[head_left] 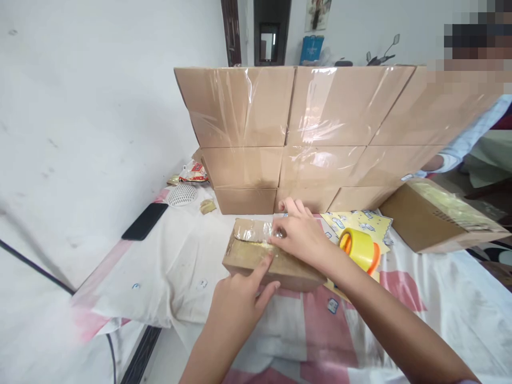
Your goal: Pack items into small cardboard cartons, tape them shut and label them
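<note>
A small brown cardboard box [256,261] lies on the cloth-covered table in front of me, with shiny clear tape [250,229] along its top seam. My right hand [300,232] reaches over the box, thumb and fingertips pinched on the tape where it is loose and crumpled. From the front, my left hand [244,293] rests its stretched index finger on the box top, thumb apart, holding nothing. To the right of my right forearm stands a yellow roll of tape [358,249] with an orange part at its edge.
Behind the small box rises a wall of stacked, wrapped cartons [244,165]. Another carton [424,229] sits at the right, near a person's sleeve [476,133]. A black phone [144,221] and a white perforated object [182,195] lie left. Yellow patterned paper [376,221] is under the roll.
</note>
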Available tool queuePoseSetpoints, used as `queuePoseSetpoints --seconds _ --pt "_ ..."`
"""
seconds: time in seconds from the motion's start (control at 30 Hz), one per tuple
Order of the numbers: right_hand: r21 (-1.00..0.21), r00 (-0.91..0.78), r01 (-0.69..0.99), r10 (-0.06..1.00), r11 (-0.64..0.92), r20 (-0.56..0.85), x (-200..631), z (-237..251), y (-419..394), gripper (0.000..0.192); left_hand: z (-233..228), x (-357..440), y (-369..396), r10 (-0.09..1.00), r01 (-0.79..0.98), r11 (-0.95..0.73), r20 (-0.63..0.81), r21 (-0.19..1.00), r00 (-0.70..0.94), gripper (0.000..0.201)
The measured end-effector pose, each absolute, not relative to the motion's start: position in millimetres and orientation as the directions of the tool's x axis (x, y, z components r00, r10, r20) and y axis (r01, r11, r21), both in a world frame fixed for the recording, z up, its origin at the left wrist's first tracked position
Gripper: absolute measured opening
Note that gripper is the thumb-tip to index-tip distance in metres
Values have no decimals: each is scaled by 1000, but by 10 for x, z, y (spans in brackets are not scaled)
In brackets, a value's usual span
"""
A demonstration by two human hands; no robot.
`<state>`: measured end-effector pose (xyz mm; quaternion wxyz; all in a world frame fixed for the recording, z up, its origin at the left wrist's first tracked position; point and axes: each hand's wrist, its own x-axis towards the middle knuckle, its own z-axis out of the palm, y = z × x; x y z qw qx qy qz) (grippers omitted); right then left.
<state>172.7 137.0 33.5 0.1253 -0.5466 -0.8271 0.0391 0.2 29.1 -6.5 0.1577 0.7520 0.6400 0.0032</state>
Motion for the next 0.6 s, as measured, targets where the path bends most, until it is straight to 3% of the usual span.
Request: queuePoseSetpoints --seconds 0.1,0.23,0.3,0.37,0.43,0.5,0.6 --pt "-61 -188 977 964 202 186 1784 410 1422 63 -107 20 260 972 966 -89 -190 244 138 59" --pt "11 -52 999 946 52 320 2306 404 1270 44 -207 -31 233 982 938 -38 -162 346 99 57" --pt "-7 173 983 918 -182 357 2652 301 1031 58 -288 -64 217 987 908 -47 -119 416 105 56" --pt "-76 399 916 865 -395 304 2923 141 771 84 -374 -79 197 993 879 -74 -46 471 109 54" --pt "-206 513 854 838 -477 185 3074 -41 592 98 -449 -78 176 995 864 -101 32 494 98 52" --pt "-365 535 808 835 -463 126 3118 -208 536 96 -500 -87 163 992 865 -121 92 488 87 50" --pt "-544 525 758 832 -360 180 3109 -376 580 80 -543 -180 163 983 865 -145 167 481 72 50"
